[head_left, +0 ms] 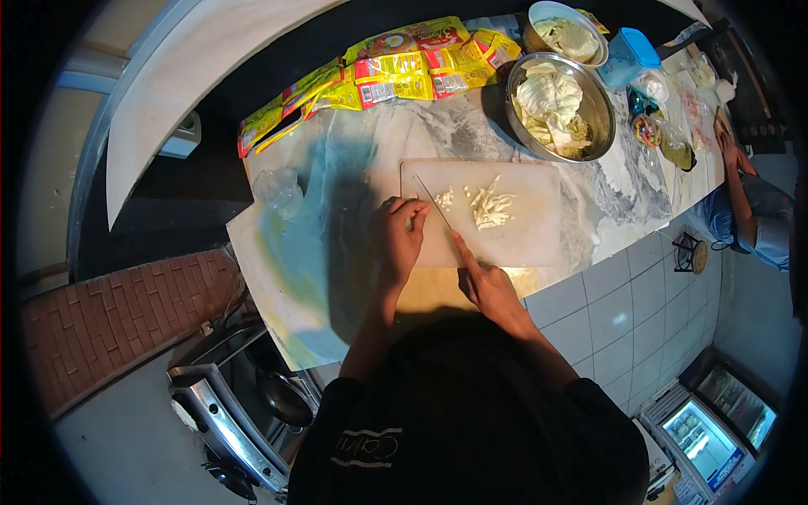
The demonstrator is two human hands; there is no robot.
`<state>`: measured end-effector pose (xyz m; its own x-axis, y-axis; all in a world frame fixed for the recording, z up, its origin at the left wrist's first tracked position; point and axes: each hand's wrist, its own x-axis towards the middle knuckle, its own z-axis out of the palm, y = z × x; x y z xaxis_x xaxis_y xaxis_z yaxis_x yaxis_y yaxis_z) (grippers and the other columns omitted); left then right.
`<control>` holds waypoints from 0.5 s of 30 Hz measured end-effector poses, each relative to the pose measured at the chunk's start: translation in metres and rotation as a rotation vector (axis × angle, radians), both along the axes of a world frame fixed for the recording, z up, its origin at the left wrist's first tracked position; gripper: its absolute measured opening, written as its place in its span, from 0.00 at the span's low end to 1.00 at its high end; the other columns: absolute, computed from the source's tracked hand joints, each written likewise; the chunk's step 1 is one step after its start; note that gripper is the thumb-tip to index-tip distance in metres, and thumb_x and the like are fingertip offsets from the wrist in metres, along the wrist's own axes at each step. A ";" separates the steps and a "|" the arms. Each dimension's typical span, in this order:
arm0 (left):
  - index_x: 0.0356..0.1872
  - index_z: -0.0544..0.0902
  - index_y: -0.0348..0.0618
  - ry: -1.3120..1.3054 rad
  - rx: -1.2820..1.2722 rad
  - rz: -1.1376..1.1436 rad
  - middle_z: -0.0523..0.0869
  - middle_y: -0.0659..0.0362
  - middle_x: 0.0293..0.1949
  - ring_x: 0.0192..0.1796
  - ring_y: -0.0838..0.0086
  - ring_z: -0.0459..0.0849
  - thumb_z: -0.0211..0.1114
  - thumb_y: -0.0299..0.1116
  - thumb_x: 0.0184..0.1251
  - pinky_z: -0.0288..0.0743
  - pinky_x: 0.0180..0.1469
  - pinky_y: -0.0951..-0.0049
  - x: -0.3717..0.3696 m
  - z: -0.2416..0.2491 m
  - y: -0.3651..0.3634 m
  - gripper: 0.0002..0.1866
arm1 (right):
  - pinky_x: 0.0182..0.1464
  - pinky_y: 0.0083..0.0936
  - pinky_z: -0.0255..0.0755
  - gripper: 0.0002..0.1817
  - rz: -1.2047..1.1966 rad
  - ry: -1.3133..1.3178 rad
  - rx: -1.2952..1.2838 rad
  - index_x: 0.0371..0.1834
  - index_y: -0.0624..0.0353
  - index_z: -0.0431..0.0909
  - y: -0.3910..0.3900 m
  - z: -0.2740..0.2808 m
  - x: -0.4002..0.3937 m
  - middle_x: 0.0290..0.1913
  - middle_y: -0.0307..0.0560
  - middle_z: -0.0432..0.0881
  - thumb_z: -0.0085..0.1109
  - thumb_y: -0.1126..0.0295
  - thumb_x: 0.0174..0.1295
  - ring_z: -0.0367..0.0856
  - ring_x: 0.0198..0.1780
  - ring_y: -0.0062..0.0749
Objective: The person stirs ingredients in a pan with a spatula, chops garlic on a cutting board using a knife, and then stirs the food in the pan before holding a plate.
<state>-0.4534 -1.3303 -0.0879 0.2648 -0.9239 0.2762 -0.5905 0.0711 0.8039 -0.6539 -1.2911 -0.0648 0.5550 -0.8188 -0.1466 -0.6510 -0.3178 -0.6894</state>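
Note:
A knife (433,200) is held in my right hand (491,286), its index finger along the top of the blade near the handle. The blade points up and left over the white cutting board (530,244). Close to the left of the blade, my left hand (406,225) has its fingers bent together in a pinch; what lies between them is too small to make out. Small pale chopped bits (444,199) lie just right of the blade. Farther right on the board is a pile of thin pale strips (491,205).
Yellow noodle packets (391,80) line the counter's back. A metal bowl (599,109) and another bowl (603,55) hold cabbage, beside a blue-lidded container (627,59). A crumpled clear bag (279,193) lies left. Another person (749,202) stands at the far right.

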 end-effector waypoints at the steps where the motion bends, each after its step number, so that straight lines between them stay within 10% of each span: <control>1: 0.35 0.86 0.39 0.000 0.000 0.000 0.84 0.55 0.30 0.33 0.64 0.80 0.69 0.21 0.57 0.73 0.38 0.67 0.000 0.000 0.000 0.05 | 0.31 0.48 0.75 0.45 0.000 0.000 0.000 0.80 0.48 0.47 0.000 0.000 0.000 0.25 0.59 0.78 0.58 0.75 0.59 0.78 0.25 0.57; 15: 0.36 0.86 0.38 -0.032 0.041 -0.011 0.84 0.54 0.32 0.35 0.62 0.81 0.68 0.21 0.58 0.74 0.40 0.66 0.000 0.001 0.001 0.05 | 0.31 0.49 0.75 0.47 0.014 -0.005 0.004 0.81 0.50 0.44 -0.004 0.004 0.001 0.27 0.62 0.79 0.58 0.77 0.57 0.78 0.25 0.59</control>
<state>-0.4531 -1.3292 -0.0868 0.2468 -0.9374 0.2458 -0.6151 0.0445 0.7872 -0.6524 -1.2952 -0.0603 0.5671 -0.8104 -0.1470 -0.6429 -0.3240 -0.6941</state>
